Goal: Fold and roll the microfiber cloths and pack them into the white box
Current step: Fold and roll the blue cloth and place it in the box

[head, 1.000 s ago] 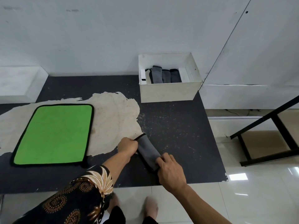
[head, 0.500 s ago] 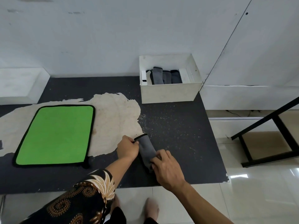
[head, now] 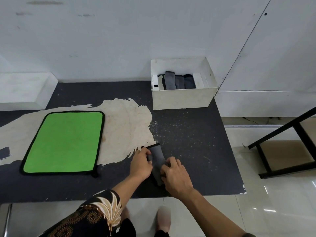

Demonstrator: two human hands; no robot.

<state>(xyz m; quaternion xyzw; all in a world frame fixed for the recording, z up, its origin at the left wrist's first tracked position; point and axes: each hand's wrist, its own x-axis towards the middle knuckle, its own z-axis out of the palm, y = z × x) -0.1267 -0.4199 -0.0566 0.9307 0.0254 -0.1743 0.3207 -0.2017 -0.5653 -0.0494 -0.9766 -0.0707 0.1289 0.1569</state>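
Note:
A grey microfiber cloth (head: 156, 154), folded into a narrow strip with a black hem, lies near the table's front edge. My left hand (head: 141, 162) grips its left side, fingers curled over the edge. My right hand (head: 177, 177) grips the near end of the strip, fingers bent onto it. A green cloth with black trim (head: 65, 142) lies flat on the left. The white box (head: 183, 98) stands at the back right of the table and holds several grey rolled cloths (head: 177, 82).
The dark table (head: 193, 139) has a worn pale patch under the green cloth; its right edge drops to a tiled floor. A black metal frame (head: 283, 142) stands to the right. White walls lie behind, with a white ledge (head: 24, 89) at the left.
Both hands have come closer together on the grey cloth. The right hand moved up along the strip, so less of the cloth shows between the hands.

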